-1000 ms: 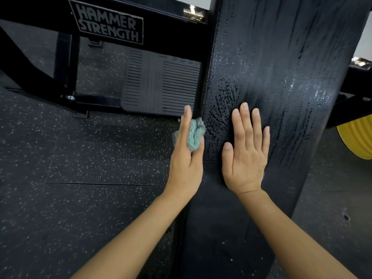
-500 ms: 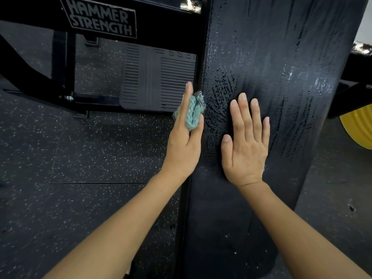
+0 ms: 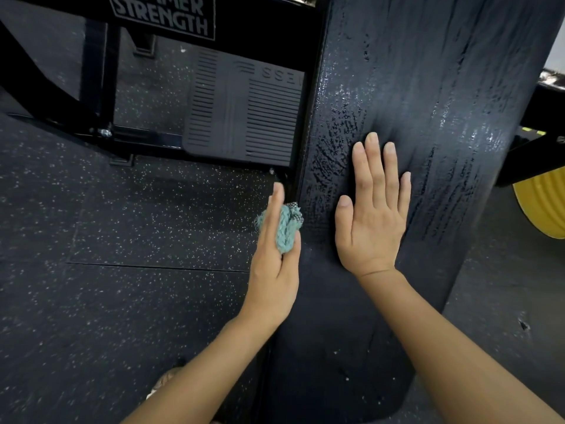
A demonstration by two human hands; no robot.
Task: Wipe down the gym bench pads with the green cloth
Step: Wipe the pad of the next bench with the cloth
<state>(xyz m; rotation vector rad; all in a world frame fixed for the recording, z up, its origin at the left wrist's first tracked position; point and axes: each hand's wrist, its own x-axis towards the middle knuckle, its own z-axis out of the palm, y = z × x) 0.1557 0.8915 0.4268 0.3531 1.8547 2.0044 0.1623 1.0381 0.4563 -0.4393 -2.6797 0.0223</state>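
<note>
The black gym bench pad runs from the near bottom up to the top right, its surface streaked with wet marks. My left hand pinches the bunched green cloth between thumb and straight fingers and holds it against the pad's left side edge. My right hand lies flat, palm down, on top of the pad, fingers straight and together.
A black machine frame with a Hammer Strength label crosses the top left. A ribbed black foot plate sits under it beside the pad. A yellow weight plate shows at the right edge. Speckled rubber floor lies all around.
My left hand slid the cloth up along the pad's left edge, then back down toward me. My right hand stayed flat on the pad.
</note>
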